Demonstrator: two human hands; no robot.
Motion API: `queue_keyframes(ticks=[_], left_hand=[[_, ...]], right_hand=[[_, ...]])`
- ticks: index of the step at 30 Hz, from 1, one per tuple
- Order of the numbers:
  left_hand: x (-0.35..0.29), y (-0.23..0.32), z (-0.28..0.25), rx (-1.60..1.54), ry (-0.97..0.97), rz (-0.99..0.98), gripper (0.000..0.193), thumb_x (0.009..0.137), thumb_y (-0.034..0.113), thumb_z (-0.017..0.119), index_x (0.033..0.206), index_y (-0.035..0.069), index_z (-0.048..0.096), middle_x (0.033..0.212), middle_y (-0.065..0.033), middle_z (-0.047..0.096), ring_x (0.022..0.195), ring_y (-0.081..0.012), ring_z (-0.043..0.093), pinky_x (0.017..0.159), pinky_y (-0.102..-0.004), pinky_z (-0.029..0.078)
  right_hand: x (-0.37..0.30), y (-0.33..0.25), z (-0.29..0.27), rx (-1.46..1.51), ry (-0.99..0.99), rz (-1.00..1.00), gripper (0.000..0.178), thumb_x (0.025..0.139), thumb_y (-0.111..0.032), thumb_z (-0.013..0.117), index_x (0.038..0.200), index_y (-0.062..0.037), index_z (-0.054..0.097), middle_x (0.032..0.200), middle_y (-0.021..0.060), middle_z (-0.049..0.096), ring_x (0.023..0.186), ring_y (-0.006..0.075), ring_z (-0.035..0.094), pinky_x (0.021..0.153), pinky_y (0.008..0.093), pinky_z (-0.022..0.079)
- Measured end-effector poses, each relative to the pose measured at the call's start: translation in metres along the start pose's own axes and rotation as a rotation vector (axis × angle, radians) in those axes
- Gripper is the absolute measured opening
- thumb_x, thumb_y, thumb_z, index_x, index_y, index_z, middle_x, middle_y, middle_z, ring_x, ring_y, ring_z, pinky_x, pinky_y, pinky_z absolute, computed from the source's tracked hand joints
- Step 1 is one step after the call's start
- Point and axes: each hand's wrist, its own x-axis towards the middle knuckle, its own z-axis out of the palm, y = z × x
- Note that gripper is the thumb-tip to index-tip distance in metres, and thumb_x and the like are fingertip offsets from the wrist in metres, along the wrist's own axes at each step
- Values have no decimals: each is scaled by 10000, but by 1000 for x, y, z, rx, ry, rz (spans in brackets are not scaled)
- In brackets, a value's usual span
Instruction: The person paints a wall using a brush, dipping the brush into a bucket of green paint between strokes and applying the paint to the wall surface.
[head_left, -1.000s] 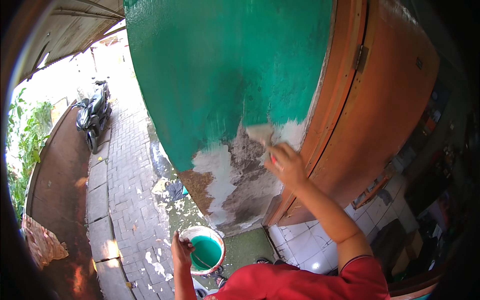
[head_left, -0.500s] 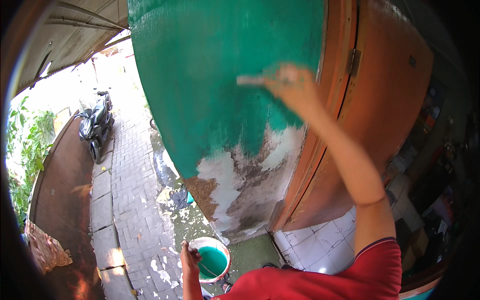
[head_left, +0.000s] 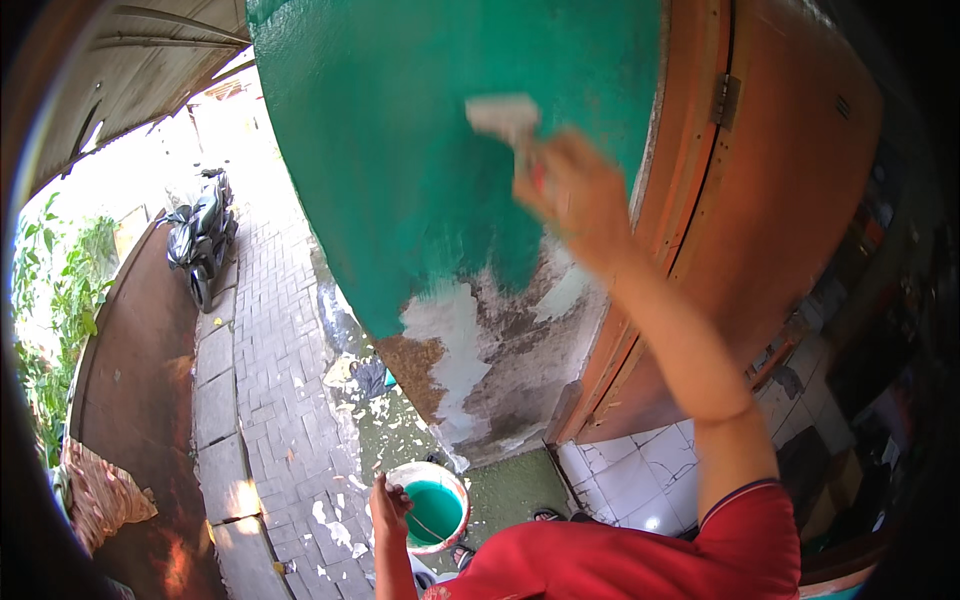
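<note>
My right hand point(head_left: 578, 195) is closed round the handle of a paintbrush point(head_left: 503, 115), raised in front of the wall. The wide, pale head of the brush points left over fresh green paint; motion blurs it, so I cannot tell whether the bristles touch. Green covers the upper wall point(head_left: 390, 180), with a ragged lower edge above bare grey, white and brown patches point(head_left: 480, 370). Low at the left, my left hand point(head_left: 390, 508) has its fingers curled on the thin wire handle of a white-rimmed bucket point(head_left: 462, 497). Green paint point(head_left: 434, 508) lies inside it.
An orange-brown door frame point(head_left: 650, 250) and door point(head_left: 775, 220) border the wall on the right, above white floor tiles point(head_left: 640, 480). Paint flakes litter the ground by the bucket. Along the paved lane point(head_left: 285, 340) stand a parked motorbike point(head_left: 203, 235) and a low brown wall point(head_left: 140, 370).
My right hand has swung the brush upward; its head, formerly edge-on, now shows its broad side. My left hand stays at the bucket. The whole view has shifted slightly.
</note>
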Motion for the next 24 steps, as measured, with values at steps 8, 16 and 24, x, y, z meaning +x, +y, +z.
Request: queue_keyframes(ticks=[8, 16, 24], left_hand=[[5, -1, 18, 91, 5, -7, 354, 895, 426, 598, 837, 114, 442, 673, -43, 495, 537, -153, 480, 460, -282, 380], [8, -10, 16, 117, -59, -2, 339, 877, 428, 614, 786, 143, 455, 690, -46, 512, 580, -169, 498, 509, -321, 411], [5, -19, 22, 111, -79, -7, 333, 879, 424, 608, 822, 141, 442, 694, -53, 503, 581, -175, 500, 503, -318, 408]], right_hand=[[-236, -45, 33, 241, -403, 365, 395, 770, -163, 734, 1134, -77, 606, 902, 80, 568, 768, 255, 616, 640, 332, 525], [-131, 11, -17, 452, -299, 537, 483, 807, -40, 658, 1193, -331, 656, 881, 41, 612, 724, 147, 561, 671, 281, 500], [-1, 54, -62, 66, 149, 142, 281, 763, -34, 693, 1041, -75, 678, 920, 87, 607, 770, 232, 593, 669, 310, 495]])
